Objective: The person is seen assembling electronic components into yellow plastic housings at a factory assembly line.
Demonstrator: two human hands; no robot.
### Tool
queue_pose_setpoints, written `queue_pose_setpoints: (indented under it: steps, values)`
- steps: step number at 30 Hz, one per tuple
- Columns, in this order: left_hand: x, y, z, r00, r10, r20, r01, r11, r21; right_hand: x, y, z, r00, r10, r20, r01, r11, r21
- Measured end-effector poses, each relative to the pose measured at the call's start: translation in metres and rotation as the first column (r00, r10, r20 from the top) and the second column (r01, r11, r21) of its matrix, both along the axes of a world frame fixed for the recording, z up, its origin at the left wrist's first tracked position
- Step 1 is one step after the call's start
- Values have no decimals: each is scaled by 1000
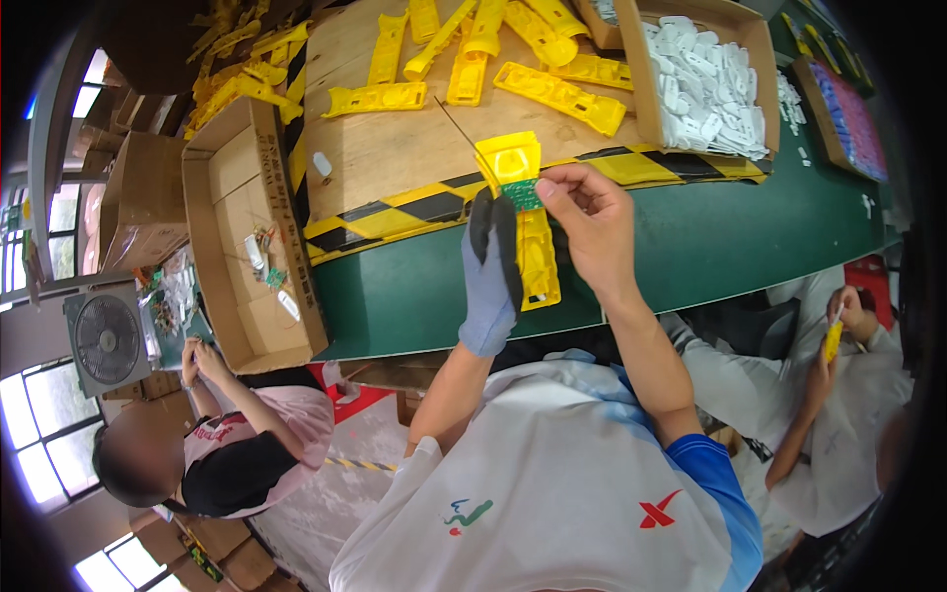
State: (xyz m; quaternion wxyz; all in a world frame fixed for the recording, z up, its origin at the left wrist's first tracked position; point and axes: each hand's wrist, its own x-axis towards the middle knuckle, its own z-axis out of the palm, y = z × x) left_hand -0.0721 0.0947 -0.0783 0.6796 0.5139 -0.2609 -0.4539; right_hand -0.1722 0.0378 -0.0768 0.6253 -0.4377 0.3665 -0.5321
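In my left hand, which wears a grey and black glove, a long yellow plastic housing is gripped by its middle. A small green circuit board lies across the housing, just below its wide upper end. My bare right hand has thumb and forefinger pinched at the board's right edge, with the other fingers curled. A thin dark wire or rod slants up to the left from the housing's top; what it joins is unclear.
Several yellow housings lie on the wooden board, edged with striped tape. At right stands a carton of white plastic parts; at left, a carton with a few wired parts. Seated people flank me, one holding a yellow part.
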Motion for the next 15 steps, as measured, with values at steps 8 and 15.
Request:
queue_pose_setpoints:
  steps: [8, 15]
  values:
    - [17, -9, -2, 985, -175, -9, 173, 969, 178, -56, -31, 15, 967, -64, -245, 31, 990, -139]
    - [18, -25, 5, 945, -328, 12, 322, 933, 164, -175, -109, 41, 131, -579, -804, -290, 753, -590]
